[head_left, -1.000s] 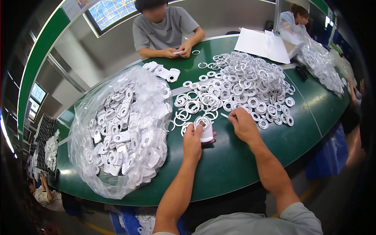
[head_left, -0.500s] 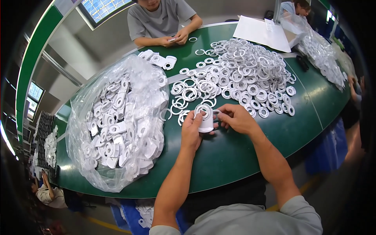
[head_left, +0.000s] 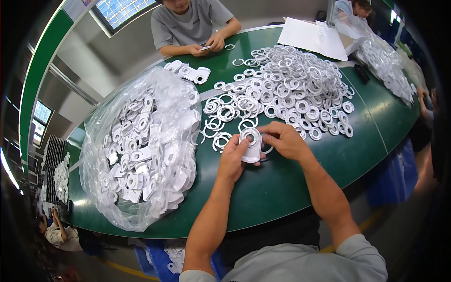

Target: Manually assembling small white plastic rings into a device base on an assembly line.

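Note:
My left hand (head_left: 233, 159) grips a white plastic plate (head_left: 252, 152) with one rounded end and a ringed round hole, its thumb on the front. Close at its right side, my right hand (head_left: 283, 140) has bent fingers closed on a thin white ring (head_left: 268, 150), partly hidden behind them. Beyond both hands spreads a heap of white rings (head_left: 300, 89), some closed and some split. To the left, a clear plastic bag (head_left: 96, 174) lies opened around many similar white plates (head_left: 141, 152).
Across the green table (head_left: 300, 181), a person in a grey shirt (head_left: 192, 23) handles a small white piece beside several white plates (head_left: 188, 72). White paper sheets (head_left: 312, 40) lie at the back right. Another filled plastic bag (head_left: 383, 70) and a dark object (head_left: 361, 74) are farther right.
The plate in my left hand has shifted slightly right and tilted. My right hand has turned a little, and the ring now shows below its fingers.

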{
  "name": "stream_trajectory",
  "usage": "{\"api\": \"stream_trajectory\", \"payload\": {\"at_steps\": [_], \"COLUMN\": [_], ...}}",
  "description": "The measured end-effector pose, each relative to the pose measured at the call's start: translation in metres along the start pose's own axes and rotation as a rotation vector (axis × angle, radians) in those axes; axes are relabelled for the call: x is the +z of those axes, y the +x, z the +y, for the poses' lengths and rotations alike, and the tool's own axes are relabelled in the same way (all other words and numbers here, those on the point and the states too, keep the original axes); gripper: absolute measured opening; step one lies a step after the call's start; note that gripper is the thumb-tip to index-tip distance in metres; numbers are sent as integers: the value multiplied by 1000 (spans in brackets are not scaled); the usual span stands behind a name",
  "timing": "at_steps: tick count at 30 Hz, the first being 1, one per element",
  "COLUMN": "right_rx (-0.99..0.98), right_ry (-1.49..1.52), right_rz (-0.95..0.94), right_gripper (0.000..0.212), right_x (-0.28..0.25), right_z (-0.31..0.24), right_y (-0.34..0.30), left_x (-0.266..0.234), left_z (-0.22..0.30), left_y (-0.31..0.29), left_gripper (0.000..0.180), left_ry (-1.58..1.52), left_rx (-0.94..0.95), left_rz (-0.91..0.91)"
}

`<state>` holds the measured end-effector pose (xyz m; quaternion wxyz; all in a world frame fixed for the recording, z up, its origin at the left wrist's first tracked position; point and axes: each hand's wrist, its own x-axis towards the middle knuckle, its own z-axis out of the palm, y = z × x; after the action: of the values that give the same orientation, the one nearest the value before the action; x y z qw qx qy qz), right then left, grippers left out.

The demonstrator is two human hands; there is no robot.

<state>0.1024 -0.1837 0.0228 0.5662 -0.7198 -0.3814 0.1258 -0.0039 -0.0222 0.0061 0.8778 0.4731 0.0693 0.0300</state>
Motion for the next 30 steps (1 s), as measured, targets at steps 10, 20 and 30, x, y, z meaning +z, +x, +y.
{"api": "stream_trajectory", "payload": {"at_steps": [10,20,30], "right_rx": [328,329,339], "right_ry": [542,352,228], "right_rz": [16,64,45], "right_gripper": [19,22,21], "right_x": [0,-5,1], "right_z": [-7,-11,-8], "right_y": [3,5,2], "left_x": [1,4,7], "left_z": [-1,-6,-7], "left_y": [1,2,0], "left_gripper": [29,44,44], "left_ry": [-168,-37,22], "left_rx": [143,-18,-17], "left_rz": [96,81,71]}}
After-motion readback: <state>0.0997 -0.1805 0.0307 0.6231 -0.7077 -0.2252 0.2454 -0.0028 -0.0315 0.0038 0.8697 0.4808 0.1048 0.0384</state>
